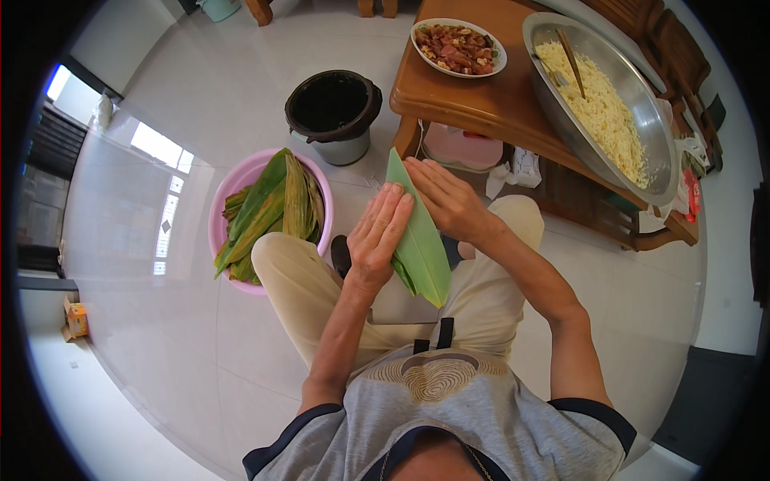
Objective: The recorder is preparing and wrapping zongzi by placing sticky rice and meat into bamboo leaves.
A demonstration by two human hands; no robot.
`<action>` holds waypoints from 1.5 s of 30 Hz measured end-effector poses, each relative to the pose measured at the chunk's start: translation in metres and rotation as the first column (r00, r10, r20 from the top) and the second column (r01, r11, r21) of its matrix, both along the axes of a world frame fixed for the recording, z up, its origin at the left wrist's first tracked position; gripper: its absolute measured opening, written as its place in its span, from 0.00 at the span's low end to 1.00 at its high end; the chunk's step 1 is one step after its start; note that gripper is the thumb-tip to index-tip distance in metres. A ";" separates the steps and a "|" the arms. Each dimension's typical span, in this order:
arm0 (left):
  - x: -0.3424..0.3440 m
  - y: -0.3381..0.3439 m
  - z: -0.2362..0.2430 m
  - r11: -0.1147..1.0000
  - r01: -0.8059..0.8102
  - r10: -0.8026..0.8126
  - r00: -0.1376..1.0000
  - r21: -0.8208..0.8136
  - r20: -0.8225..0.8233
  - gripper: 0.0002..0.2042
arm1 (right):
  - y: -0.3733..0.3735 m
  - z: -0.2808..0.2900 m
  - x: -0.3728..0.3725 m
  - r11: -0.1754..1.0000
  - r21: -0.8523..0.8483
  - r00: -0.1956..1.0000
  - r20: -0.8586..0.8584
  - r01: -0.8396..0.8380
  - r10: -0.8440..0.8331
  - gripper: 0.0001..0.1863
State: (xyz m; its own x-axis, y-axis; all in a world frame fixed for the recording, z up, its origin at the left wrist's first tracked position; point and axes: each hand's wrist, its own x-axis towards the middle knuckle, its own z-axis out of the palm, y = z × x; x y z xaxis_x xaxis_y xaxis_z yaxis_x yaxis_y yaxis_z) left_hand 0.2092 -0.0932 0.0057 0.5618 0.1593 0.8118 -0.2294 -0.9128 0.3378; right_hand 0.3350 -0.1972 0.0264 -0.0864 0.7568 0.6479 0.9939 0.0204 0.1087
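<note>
Between my two hands, above my lap, are long green bamboo leaves [425, 255], overlapping, with a smaller edge of leaf showing underneath at the near end. My left hand [380, 236] presses along their left side, its fingers straight and close together, thumb hidden. My right hand [451, 200] grips the far right edge, fingers bent over it and thumb out of sight. Beyond my left knee, a pink basin [327, 208] holds more leaves [269, 210], some green and some yellow-brown.
A lined black-and-grey bucket [341, 148] stands ahead on the tiled floor. On the wooden table [489, 100] at far right are a plate of cut, seasoned meat [457, 50] and a big steel bowl [670, 172] of yellowish rice [601, 112], with chopsticks [571, 62] in it.
</note>
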 end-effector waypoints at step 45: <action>0.092 -0.062 0.068 0.158 0.148 -0.917 0.388 -0.976 -0.090 0.12 | -0.095 0.088 0.058 0.991 -0.080 0.264 -0.963 -0.111 -0.048 0.31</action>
